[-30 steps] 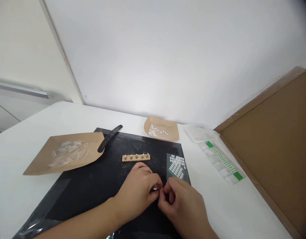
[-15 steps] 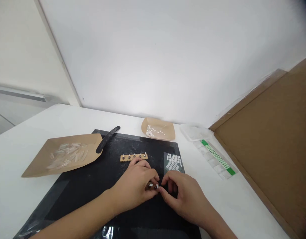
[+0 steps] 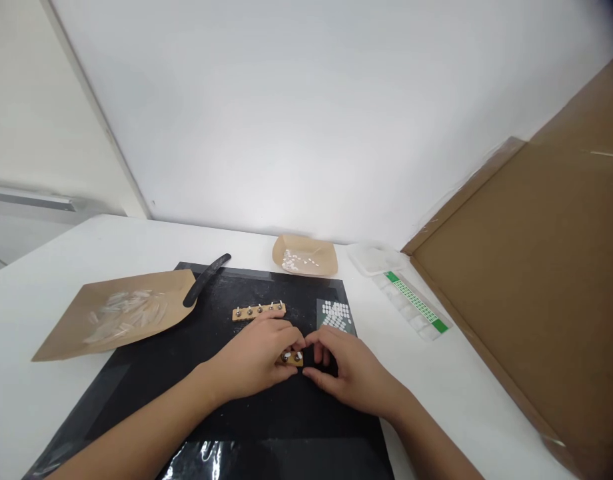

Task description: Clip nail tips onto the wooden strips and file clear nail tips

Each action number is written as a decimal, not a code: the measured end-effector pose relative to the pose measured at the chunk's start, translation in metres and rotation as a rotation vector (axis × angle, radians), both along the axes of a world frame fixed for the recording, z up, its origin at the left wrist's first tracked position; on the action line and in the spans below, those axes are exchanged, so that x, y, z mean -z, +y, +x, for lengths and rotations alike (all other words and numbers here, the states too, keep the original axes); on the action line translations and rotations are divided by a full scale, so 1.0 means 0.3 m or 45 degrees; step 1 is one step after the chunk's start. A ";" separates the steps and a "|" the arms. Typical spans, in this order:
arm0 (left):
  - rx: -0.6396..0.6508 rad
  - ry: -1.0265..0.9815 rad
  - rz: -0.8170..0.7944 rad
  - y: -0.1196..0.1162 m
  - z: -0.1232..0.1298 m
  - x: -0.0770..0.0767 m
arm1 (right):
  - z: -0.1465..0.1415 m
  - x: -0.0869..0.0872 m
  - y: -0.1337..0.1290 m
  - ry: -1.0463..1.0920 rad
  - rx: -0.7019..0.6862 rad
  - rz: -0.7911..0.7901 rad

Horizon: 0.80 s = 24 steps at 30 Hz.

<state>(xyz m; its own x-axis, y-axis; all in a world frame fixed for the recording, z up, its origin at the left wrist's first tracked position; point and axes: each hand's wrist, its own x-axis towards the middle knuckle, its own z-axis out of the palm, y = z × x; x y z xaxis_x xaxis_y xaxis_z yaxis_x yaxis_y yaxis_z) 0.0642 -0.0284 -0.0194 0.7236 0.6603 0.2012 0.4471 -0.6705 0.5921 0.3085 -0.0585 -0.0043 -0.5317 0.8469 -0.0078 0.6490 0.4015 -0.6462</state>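
Note:
My left hand (image 3: 256,353) curls around a short wooden strip (image 3: 295,361) that carries small metal posts with white tips. Only the strip's right end shows past my thumb and fingers. Just right of that end is my right hand (image 3: 354,367), its thumb and forefinger apart with a gap between them and nothing visible in it. Beyond my left fingers lies a second wooden strip (image 3: 251,313) with a row of several such posts. A dark sheet of white oval stickers (image 3: 336,313) rests behind my right hand.
A black mat (image 3: 226,413) covers the middle of the white table. On the left, a brown paper tray (image 3: 66,327) holds clear nail tips, with a black nail file (image 3: 206,280) across its edge. A smaller tray (image 3: 326,260) holds white bits. A green-labelled plastic packet (image 3: 411,307) lies right, near a cardboard panel (image 3: 526,267).
My right thumb and forefinger have parted and come away from the strip's end. More of the strip's right end shows beside my left thumb. The view has shifted slightly.

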 end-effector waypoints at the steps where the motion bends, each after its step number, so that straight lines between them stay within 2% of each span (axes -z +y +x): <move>1: -0.002 0.006 0.010 0.001 -0.001 -0.003 | 0.001 0.000 0.002 0.006 -0.001 0.007; 8: 0.009 0.109 0.047 0.008 -0.019 -0.046 | -0.010 -0.011 -0.003 -0.008 -0.049 0.017; 16: -0.018 0.230 0.084 -0.035 -0.032 -0.066 | -0.034 0.028 0.007 0.039 -0.060 0.011; 20: 0.010 0.289 0.036 -0.039 -0.053 -0.058 | -0.034 0.042 0.012 0.078 -0.020 -0.014; 24: -0.019 0.209 0.004 -0.037 -0.087 -0.023 | -0.032 0.041 0.016 0.093 0.002 -0.024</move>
<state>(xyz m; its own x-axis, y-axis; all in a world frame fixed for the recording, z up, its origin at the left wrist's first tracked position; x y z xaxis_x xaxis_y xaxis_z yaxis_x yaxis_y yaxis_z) 0.0382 -0.0395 -0.0124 0.7369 0.6709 0.0832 0.5477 -0.6646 0.5082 0.2988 -0.0536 -0.0167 -0.5301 0.8478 0.0148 0.6006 0.3877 -0.6993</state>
